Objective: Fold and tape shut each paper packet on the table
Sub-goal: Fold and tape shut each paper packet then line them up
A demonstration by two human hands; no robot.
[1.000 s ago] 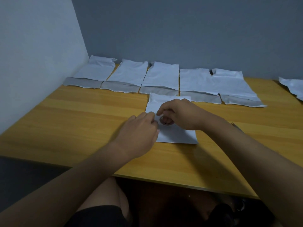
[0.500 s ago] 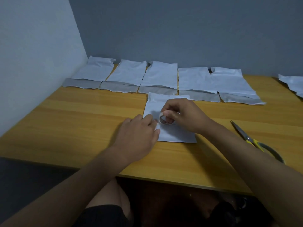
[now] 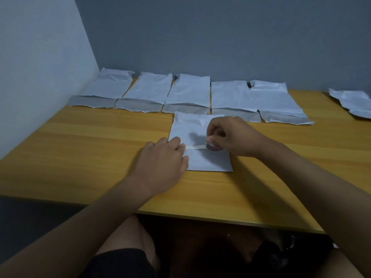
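near the table's (image 3: 80, 157) front edge, the folded packet (image 3: 208, 162) is lying flat, thin and floppy-looking. left hand (image 3: 162, 163) is pressing the tape strip (image 3: 195, 147) end down with its fingers; right hand (image 3: 230, 135) is pinching the small tape roll (image 3: 214, 147). paper probably creases and slides easily, so holding its edges flat seems wisest.

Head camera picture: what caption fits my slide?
Left hand pins tape on a packet; right hand pulls the roll.

Plain indoor room corner, looks like a bare home or office workspace, wooden desk (image 3: 90, 149) pushed against a white side wall (image 3: 36, 73) and grey back wall (image 3: 220, 37), person seated at it, white paper packets (image 3: 188, 91) laid in a row along the back
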